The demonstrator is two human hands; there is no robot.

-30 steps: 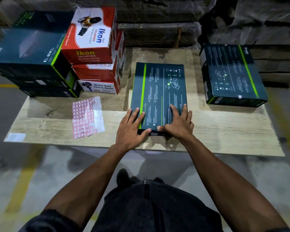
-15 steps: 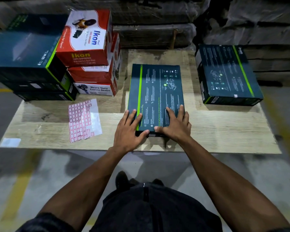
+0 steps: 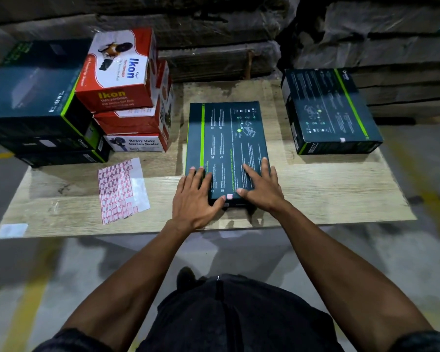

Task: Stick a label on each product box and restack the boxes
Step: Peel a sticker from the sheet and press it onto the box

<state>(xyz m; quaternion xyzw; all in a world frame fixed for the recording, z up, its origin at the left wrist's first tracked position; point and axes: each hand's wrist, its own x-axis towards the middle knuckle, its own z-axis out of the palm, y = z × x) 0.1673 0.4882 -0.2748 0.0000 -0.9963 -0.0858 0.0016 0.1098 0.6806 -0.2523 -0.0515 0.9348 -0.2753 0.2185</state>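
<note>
Both hands are laid flat, fingers straight: left hand and right hand flank a small pink label on the near end of the flat dark box. Its long axis runs away from the body. Rightward, a finished box is set apart across bare board; leftward, the label sheet and stacks are found.

"Ikon" on top red box
</note>
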